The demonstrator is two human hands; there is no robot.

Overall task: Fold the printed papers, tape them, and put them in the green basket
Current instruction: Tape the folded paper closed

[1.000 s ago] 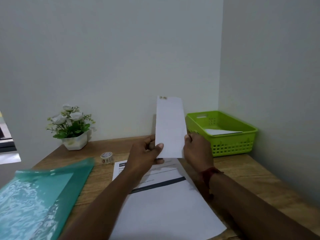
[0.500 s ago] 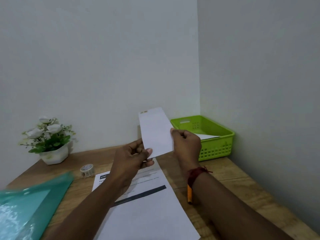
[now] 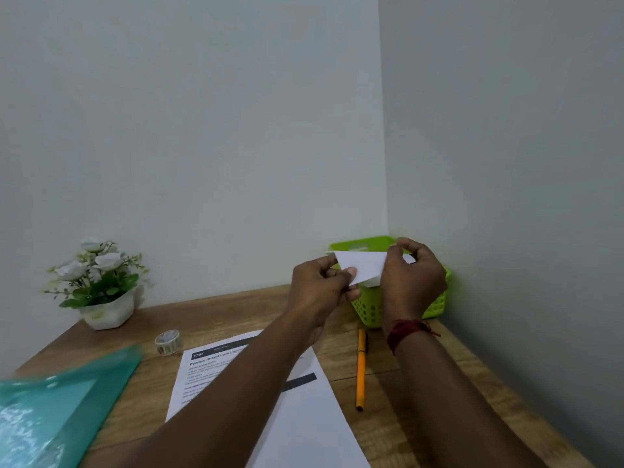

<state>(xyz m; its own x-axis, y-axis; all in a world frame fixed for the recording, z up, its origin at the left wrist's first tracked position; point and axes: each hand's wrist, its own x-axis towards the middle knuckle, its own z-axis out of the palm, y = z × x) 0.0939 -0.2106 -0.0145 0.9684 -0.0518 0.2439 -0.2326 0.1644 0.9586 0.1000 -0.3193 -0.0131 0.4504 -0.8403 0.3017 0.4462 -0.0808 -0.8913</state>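
Note:
A folded white paper [image 3: 363, 266] is tipped almost flat just above the green basket [image 3: 366, 307] in the desk's back right corner. My left hand [image 3: 322, 288] pinches its near left edge and my right hand [image 3: 410, 280] grips its right end over the basket. My hands hide most of the basket's inside. A printed sheet [image 3: 297, 410] with a dark bar lies flat on the wooden desk [image 3: 209, 315] under my left forearm. A small roll of patterned tape [image 3: 168, 342] stands to the left of that sheet.
An orange pen [image 3: 360, 369] lies to the right of the printed sheet. A teal plastic folder [image 3: 57, 407] covers the near left of the desk. A white flower pot [image 3: 106, 307] stands at the back left. Walls close the back and right sides.
Both hands have carried the folded paper to the right and away from me, tipping it from upright to nearly flat over the basket. The view has swung right.

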